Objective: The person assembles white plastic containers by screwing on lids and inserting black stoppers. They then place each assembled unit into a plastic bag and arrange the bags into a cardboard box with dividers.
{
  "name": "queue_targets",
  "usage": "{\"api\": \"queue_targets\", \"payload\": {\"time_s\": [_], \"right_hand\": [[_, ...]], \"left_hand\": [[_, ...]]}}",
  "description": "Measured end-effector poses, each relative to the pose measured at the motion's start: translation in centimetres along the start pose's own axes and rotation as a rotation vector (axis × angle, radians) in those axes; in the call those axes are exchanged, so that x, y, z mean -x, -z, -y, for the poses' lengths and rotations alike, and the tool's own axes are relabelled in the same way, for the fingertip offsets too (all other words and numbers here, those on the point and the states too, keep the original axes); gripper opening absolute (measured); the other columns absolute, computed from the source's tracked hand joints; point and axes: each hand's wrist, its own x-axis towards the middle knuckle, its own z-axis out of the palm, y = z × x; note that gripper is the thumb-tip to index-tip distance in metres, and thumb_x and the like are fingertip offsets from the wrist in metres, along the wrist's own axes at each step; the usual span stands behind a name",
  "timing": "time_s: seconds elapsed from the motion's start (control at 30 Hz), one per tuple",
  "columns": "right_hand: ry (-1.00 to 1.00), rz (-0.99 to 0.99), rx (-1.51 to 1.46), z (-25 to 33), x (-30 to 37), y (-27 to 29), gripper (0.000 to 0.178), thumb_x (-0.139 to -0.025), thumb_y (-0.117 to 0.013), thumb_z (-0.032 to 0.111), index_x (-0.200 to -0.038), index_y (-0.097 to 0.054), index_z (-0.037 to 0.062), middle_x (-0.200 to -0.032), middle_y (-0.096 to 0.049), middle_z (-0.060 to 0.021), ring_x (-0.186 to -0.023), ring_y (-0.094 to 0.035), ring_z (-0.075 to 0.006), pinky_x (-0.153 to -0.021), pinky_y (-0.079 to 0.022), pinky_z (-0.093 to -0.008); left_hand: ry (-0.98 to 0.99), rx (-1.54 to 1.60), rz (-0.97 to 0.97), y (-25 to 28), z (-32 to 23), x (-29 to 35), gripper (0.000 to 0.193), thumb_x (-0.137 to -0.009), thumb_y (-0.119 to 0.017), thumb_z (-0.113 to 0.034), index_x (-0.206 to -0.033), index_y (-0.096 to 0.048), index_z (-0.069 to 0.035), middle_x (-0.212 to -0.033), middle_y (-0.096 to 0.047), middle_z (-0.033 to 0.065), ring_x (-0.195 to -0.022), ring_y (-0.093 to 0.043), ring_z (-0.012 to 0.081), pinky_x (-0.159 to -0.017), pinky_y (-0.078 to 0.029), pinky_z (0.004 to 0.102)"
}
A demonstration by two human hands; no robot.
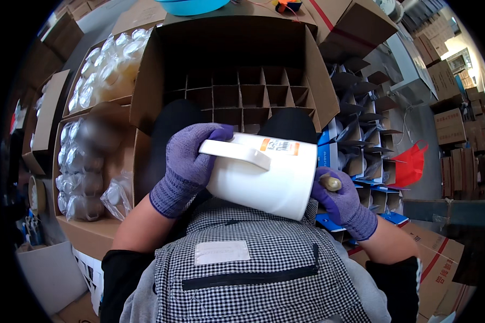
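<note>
A white jug lies tilted on its side above my lap, its handle toward me and up. An orange-and-white label is stuck on its side. My left hand, in a purple knit glove, is closed on the jug's left end by the handle. My right hand, gloved the same way, is closed against the right end; some of its fingers are hidden behind the jug. A pale rounded tip shows at this hand, and I cannot make out whether it is a bare thumb or a small object.
Ahead stands an open carton with cardboard dividers. At left, cartons hold plastic-wrapped clear vessels. Divided blue-and-brown boxes and a red bag are at right. A blue basin sits at the far edge.
</note>
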Motion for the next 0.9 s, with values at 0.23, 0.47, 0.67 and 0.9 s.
{"api": "queue_targets", "payload": {"time_s": [0.23,0.47,0.67,0.9], "right_hand": [[0.832,0.198,0.950,9.1,0.6,4.8,0.030,-0.075,-0.079,0.028,-0.096,-0.062,0.0133,-0.096,-0.061,-0.0064,-0.082,-0.061,-0.0252,-0.081,-0.053,-0.0405],[1.033,0.553,1.337,11.4,-0.9,3.3,0.026,-0.077,-0.080,0.026,-0.097,-0.069,0.0131,-0.099,-0.064,-0.0041,-0.096,-0.063,-0.0209,-0.088,-0.053,-0.0384],[0.770,0.648,1.057,9.5,-1.9,3.8,0.031,-0.073,-0.084,0.029,-0.094,-0.067,0.0135,-0.093,-0.066,-0.0075,-0.087,-0.067,-0.0210,-0.078,-0.054,-0.0366],[0.877,0.243,1.022,7.1,-5.2,5.0,0.042,-0.070,-0.083,0.035,-0.101,-0.062,0.0151,-0.107,-0.061,-0.0089,-0.096,-0.062,-0.0260,-0.085,-0.049,-0.0419]], "left_hand": [[0.420,0.330,0.478,1.3,3.3,-2.5,0.031,-0.095,-0.065,-0.034,-0.105,-0.073,-0.006,-0.095,-0.075,0.0105,-0.083,-0.073,0.0188,-0.079,-0.060,0.0320],[0.703,0.523,0.767,-1.7,2.2,-4.1,0.036,-0.098,-0.062,-0.036,-0.114,-0.072,-0.006,-0.098,-0.075,0.0134,-0.082,-0.074,0.0199,-0.079,-0.061,0.0342],[0.200,0.159,0.638,-1.6,2.2,-2.1,0.035,-0.097,-0.060,-0.037,-0.107,-0.073,-0.007,-0.094,-0.075,0.0120,-0.083,-0.074,0.0228,-0.080,-0.059,0.0344],[0.371,0.106,0.244,-1.1,3.7,-1.7,0.030,-0.099,-0.054,-0.028,-0.109,-0.071,-0.005,-0.099,-0.073,0.0119,-0.090,-0.071,0.0223,-0.084,-0.056,0.0338]]}}
